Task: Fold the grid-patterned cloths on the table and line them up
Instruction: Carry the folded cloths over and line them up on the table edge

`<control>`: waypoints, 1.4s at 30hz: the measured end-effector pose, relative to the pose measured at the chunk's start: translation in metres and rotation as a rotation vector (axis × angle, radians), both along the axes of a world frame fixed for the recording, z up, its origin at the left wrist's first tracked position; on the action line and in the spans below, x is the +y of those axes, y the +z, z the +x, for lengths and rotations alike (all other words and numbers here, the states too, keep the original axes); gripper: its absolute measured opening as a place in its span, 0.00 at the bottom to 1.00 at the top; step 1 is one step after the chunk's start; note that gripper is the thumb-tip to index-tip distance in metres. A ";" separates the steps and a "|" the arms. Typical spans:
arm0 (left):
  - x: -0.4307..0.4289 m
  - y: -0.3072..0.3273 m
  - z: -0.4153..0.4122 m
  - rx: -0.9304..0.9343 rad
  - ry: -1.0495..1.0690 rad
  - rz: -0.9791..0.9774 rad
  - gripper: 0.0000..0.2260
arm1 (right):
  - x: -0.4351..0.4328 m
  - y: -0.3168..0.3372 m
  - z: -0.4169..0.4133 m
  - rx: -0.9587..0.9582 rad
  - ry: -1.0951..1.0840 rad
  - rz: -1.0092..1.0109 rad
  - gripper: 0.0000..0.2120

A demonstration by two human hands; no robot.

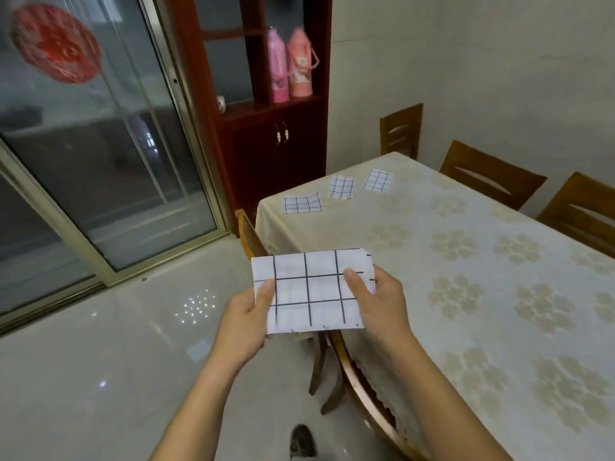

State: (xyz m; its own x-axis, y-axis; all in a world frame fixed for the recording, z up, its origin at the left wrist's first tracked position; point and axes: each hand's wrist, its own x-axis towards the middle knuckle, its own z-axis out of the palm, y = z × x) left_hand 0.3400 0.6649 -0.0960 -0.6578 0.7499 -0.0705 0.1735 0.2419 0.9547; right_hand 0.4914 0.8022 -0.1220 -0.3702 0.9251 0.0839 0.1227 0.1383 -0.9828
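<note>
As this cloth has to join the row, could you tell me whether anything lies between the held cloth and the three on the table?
Nothing visible does. The cloth, held by the left hand and right hand, faces bare table up to the row. A chair back stands beside the table's edge.

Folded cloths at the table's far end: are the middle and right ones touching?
Apart. The head view shows a strip of bare tablecloth between the middle cloth and the right cloth.

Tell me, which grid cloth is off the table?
The nearest cloth, pinched between left hand and right hand; the other three lie at the table's far end.
</note>
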 end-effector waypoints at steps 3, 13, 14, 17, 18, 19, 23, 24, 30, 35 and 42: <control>0.021 0.000 -0.073 0.053 0.063 -0.052 0.21 | 0.027 -0.010 -0.079 0.040 0.046 -0.030 0.07; 0.090 0.018 -0.257 0.043 0.239 -0.017 0.23 | 0.110 0.018 -0.292 0.014 0.217 -0.048 0.09; 0.097 0.016 -0.270 0.037 0.248 -0.015 0.23 | 0.117 0.014 -0.307 -0.008 0.220 -0.029 0.09; 0.118 0.006 -0.319 0.019 0.242 0.005 0.23 | 0.136 -0.001 -0.355 -0.062 0.194 0.005 0.09; 0.125 0.004 -0.338 0.007 0.225 0.006 0.23 | 0.143 -0.005 -0.372 -0.076 0.182 0.021 0.09; 0.133 0.001 -0.358 -0.004 0.207 0.003 0.22 | 0.149 -0.008 -0.389 -0.086 0.164 0.046 0.09; 0.167 -0.001 -0.448 -0.029 0.140 0.014 0.17 | 0.173 -0.001 -0.464 -0.124 0.085 0.122 0.10; 0.176 0.002 -0.471 -0.035 0.119 0.020 0.16 | 0.178 0.006 -0.482 -0.115 0.066 0.119 0.09; 0.231 0.013 -0.584 -0.055 -0.042 0.046 0.15 | 0.209 0.034 -0.575 -0.087 -0.067 0.152 0.05; 0.273 -0.003 -0.637 -0.041 -0.158 0.016 0.14 | 0.236 0.017 -0.616 -0.095 -0.182 0.123 0.06; 0.383 -0.009 -0.721 0.090 -0.255 -0.034 0.16 | 0.331 -0.003 -0.687 -0.079 -0.262 0.121 0.05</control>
State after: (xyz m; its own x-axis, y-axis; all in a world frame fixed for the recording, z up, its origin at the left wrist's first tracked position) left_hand -0.3806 1.0478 -0.1052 -0.4525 0.8904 -0.0482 0.3170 0.2111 0.9246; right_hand -0.1952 1.1333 -0.1250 -0.1301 0.9751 0.1795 0.2446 0.2070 -0.9472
